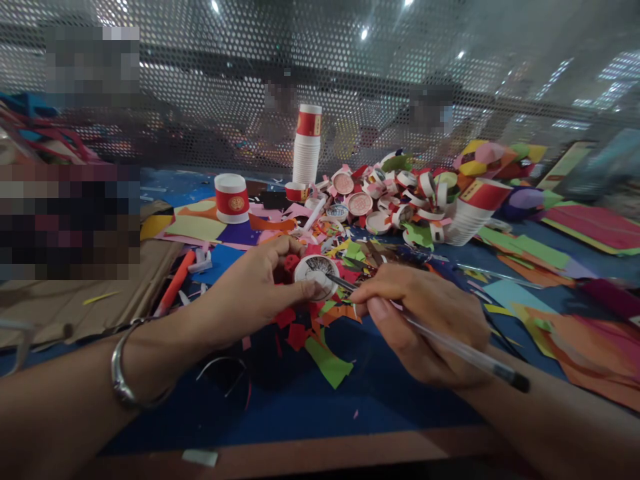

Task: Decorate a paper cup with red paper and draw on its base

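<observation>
My left hand (pixel 245 283) covers part of the white disc (pixel 326 264); its dark pattern (pixel 311 273) is too fine for me to read.

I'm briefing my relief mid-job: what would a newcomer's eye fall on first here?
Front and center: a white cup base with dark patterning, held by the left grip, under the tip of a pen in the right grip. Behind it rises a tall paper-cup stack, with a heap of cup bases to its right.
</observation>
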Action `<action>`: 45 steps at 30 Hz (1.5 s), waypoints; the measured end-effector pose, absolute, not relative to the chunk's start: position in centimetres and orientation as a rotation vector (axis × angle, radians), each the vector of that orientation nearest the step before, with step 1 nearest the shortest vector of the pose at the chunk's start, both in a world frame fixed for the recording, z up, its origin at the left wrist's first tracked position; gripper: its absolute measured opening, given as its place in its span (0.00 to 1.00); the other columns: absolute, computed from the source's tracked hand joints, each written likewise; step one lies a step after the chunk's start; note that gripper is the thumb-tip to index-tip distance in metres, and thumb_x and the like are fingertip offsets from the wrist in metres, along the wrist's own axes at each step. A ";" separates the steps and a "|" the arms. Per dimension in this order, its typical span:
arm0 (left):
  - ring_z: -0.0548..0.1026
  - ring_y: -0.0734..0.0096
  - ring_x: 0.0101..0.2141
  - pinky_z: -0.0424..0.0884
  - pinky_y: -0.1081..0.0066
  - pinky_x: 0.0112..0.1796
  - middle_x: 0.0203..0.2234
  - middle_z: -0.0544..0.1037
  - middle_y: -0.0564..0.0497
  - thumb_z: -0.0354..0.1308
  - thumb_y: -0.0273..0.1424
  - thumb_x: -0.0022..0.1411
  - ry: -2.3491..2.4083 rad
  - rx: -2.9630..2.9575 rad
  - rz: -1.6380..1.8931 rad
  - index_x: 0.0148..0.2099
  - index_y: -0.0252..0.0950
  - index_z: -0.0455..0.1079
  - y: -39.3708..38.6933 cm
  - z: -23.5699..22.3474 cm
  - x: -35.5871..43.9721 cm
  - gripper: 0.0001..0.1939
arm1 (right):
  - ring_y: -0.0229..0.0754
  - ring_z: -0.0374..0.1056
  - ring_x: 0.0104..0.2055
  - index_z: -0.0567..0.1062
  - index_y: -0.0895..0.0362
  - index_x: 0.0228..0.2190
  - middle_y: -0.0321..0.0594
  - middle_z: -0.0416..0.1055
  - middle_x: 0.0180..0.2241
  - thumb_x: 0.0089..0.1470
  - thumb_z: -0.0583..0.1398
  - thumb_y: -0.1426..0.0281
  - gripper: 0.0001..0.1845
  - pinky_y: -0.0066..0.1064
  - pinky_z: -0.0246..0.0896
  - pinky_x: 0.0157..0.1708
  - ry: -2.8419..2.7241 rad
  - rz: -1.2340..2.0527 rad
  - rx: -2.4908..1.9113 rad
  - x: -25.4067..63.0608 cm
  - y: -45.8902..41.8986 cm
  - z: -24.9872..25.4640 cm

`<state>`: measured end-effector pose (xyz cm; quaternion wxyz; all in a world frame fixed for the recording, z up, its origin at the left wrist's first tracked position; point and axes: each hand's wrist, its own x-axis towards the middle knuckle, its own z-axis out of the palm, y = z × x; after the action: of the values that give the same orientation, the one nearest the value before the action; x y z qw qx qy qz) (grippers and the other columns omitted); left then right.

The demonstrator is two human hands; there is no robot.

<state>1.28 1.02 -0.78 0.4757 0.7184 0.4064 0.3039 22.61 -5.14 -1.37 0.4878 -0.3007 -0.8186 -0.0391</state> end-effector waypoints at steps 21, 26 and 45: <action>0.73 0.72 0.31 0.70 0.71 0.32 0.31 0.74 0.56 0.68 0.39 0.59 1.063 1.800 0.736 0.41 0.36 0.67 0.9 -0.5 1.5 0.16 | 0.36 0.74 0.31 0.77 0.58 0.36 0.37 0.78 0.28 0.60 0.56 0.79 0.10 0.29 0.73 0.35 -2.012 -0.089 -0.750 22.6 -4.9 -1.6; 0.75 0.70 0.32 0.71 0.70 0.33 0.33 0.77 0.53 0.67 0.39 0.59 1.055 1.764 0.725 0.44 0.36 0.68 0.7 -0.5 1.5 0.17 | 0.35 0.74 0.31 0.77 0.60 0.36 0.38 0.77 0.29 0.60 0.56 0.80 0.10 0.28 0.72 0.35 -2.013 -0.097 -0.740 22.6 -4.8 -1.6; 0.82 0.63 0.40 0.77 0.64 0.42 0.38 0.82 0.50 0.70 0.39 0.58 0.935 1.574 0.703 0.47 0.37 0.69 0.8 -0.4 1.3 0.19 | 0.34 0.73 0.30 0.78 0.64 0.35 0.39 0.77 0.28 0.59 0.56 0.80 0.10 0.26 0.70 0.36 -2.022 -0.102 -0.742 22.8 -4.8 -1.6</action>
<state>1.28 0.79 -0.43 0.5566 0.6667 0.3963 0.2977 22.77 -4.84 -1.60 0.4730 -0.3033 -0.8262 -0.0418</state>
